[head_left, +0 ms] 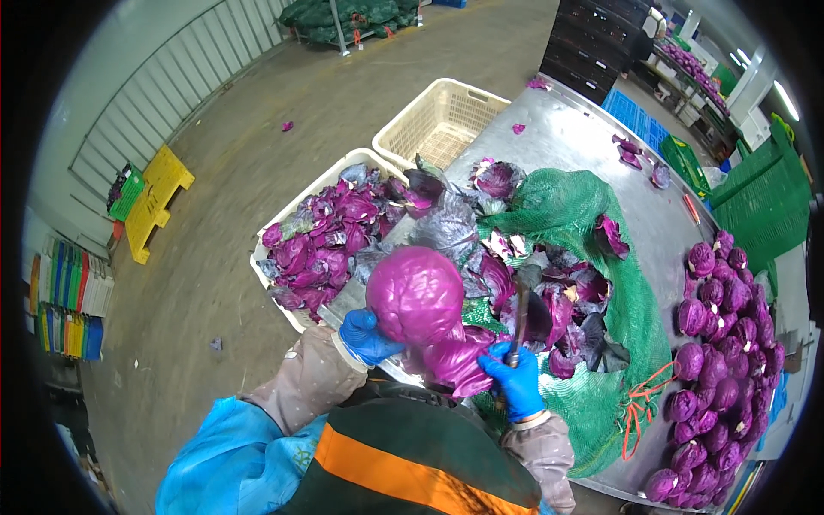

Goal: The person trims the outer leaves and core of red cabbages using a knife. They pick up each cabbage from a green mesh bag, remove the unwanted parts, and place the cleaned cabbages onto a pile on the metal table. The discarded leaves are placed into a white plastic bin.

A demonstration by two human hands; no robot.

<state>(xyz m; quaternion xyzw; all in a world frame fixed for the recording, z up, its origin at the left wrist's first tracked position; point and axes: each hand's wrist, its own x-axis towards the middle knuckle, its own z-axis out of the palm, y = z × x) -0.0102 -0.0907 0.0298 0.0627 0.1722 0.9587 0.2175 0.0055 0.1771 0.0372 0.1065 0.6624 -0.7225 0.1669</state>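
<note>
My left hand (pixel 365 338), in a blue glove, holds a round red cabbage (pixel 415 293) from its lower left side. The cabbage has a smooth, shiny surface. In my right hand (pixel 516 380), also gloved, is a knife (pixel 521 315) with its blade pointing away from me. That same hand touches a large loose purple leaf (pixel 457 364) just below the cabbage. Dark outer leaves (pixel 573 315) lie heaped beyond my right hand on a green mesh sack (pixel 634 335). Part of the knife handle is hidden by my fingers.
A white crate (pixel 261 264) full of trimmed leaves stands left of the metal table (pixel 553 122); another pale crate (pixel 444 132) is behind it. Many red cabbages (pixel 721 386) are piled along the right side. Black stacked crates (pixel 582 51) rise at the far end.
</note>
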